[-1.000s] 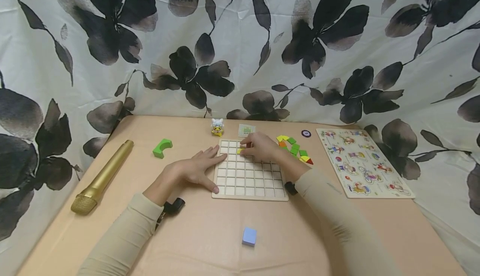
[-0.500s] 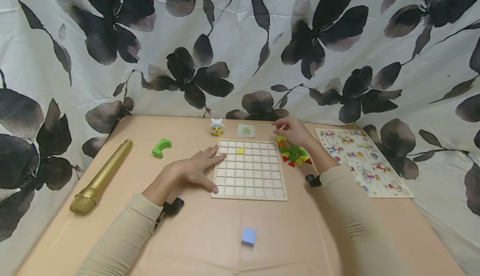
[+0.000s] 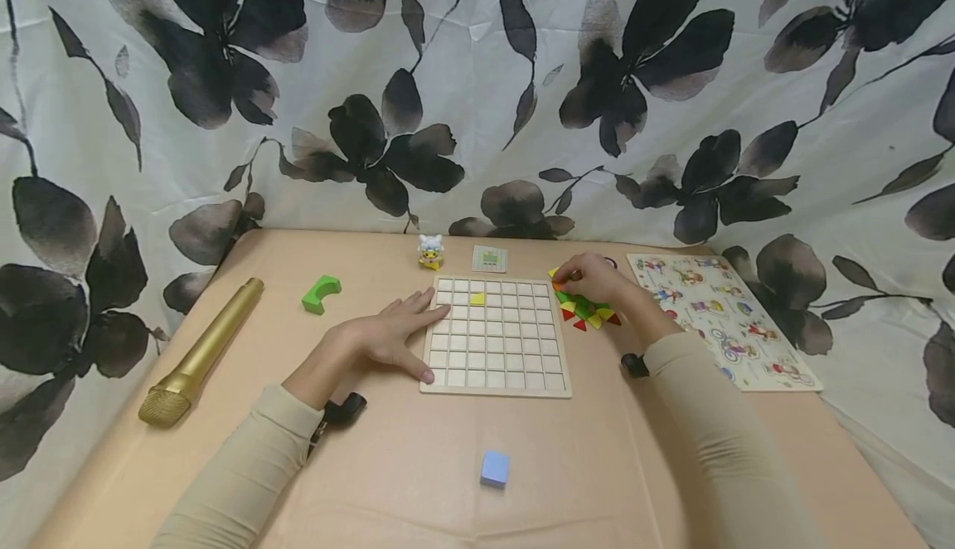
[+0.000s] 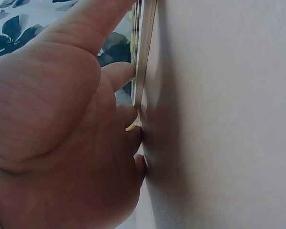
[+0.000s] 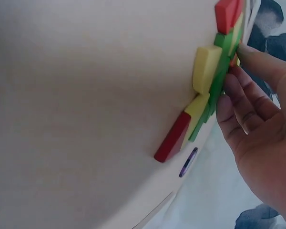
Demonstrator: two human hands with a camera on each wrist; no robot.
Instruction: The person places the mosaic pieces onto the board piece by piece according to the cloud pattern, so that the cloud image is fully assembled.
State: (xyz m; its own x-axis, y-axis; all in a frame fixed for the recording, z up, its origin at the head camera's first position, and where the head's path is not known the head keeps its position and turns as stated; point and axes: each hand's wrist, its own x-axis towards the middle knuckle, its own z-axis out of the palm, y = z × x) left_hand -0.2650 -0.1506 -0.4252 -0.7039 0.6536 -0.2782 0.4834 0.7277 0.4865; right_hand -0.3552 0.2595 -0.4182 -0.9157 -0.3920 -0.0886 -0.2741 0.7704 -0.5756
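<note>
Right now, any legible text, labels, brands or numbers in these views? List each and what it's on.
No text can be read in any view.
Small card behind the grid board: green print, too small to read.
Round dark token: marking blurred, unreadable.
Picture puzzle board: cartoon figures only, any lettering too small to tell.
Gold microphone: no brand visible.

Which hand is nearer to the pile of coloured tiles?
The right hand: its fingers touch the pile of coloured tiles. The left hand rests flat at the grid board's opposite edge.
</note>
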